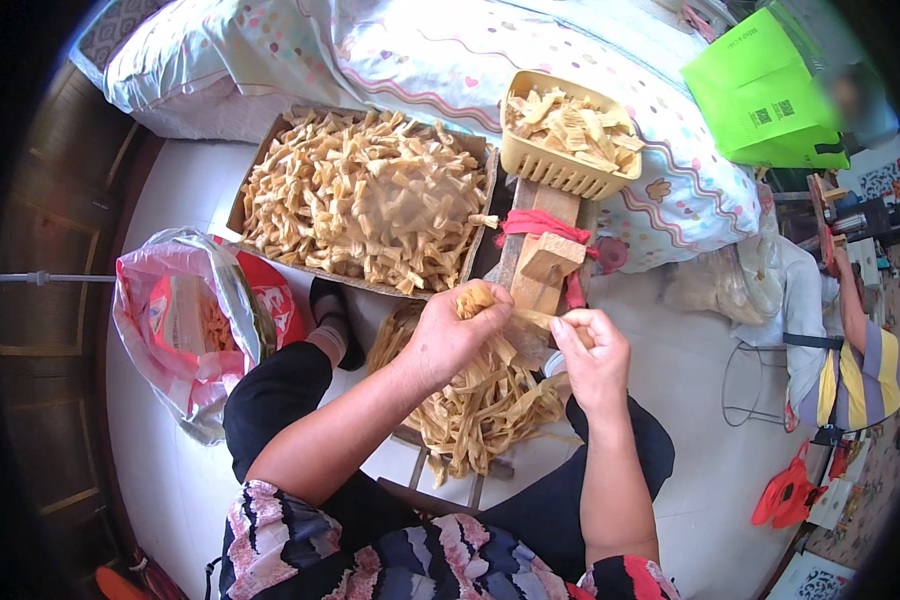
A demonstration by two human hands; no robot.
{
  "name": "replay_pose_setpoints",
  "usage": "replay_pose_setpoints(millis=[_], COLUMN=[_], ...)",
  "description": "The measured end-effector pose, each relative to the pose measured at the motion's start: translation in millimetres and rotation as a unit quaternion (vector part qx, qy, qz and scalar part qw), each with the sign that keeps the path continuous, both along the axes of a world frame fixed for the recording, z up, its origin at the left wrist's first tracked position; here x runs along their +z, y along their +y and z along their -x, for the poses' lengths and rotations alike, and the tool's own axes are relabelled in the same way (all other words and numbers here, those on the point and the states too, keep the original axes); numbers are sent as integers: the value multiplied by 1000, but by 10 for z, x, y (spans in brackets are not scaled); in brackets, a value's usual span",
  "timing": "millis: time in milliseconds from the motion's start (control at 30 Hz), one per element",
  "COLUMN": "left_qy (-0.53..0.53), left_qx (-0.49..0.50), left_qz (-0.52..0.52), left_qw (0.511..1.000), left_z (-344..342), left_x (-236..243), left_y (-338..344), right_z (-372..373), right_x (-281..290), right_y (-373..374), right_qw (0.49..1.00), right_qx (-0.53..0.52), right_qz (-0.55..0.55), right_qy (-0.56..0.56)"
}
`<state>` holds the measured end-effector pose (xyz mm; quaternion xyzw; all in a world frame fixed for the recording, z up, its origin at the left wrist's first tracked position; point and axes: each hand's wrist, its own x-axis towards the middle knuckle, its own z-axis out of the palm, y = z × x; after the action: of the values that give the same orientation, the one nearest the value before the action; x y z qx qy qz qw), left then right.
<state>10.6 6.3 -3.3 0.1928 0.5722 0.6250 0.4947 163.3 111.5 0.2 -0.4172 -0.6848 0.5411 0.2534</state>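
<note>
A tan, pliable strip (pixel 532 319) stretches between my hands above my lap. My left hand (pixel 450 335) is closed around its bunched, folded end. The fingertips of my right hand (pixel 592 362) pinch the other end. Below them, a tangled pile of long tan strips (pixel 480 415) lies between my knees. Just beyond my hands is a wooden block (pixel 553 258) on a narrow wooden bench, with red cloth (pixel 535 222) tied around the bench. Behind my left hand, a cardboard box (pixel 365 283) is heaped with short knotted tan pieces (pixel 370 195).
A yellow plastic basket (pixel 570 178) of tan pieces stands at the bench's far end, against a patterned bed cover (pixel 410 60). An open pink-and-white sack (pixel 175 290) is at my left. Rightward are a green bag (pixel 765 95), a wire stand (pixel 755 385) and another person (pixel 855 375).
</note>
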Motion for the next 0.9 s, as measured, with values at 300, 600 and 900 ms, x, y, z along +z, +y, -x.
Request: replay_pose_setpoints(millis=[300, 600, 900], left_qy=[113, 125, 61], left_qx=[8, -85, -179], left_qz=[114, 119, 114], left_qw=[987, 981, 975], left_z=[0, 34, -17], left_x=[-293, 200, 71], left_y=[74, -193, -508], right_z=[62, -154, -151], right_x=[-332, -163, -209], right_y=[108, -294, -414], right_qw=[992, 996, 969], right_qx=[-18, 52, 171], right_qz=[-74, -56, -157], right_qy=[-99, 50, 81])
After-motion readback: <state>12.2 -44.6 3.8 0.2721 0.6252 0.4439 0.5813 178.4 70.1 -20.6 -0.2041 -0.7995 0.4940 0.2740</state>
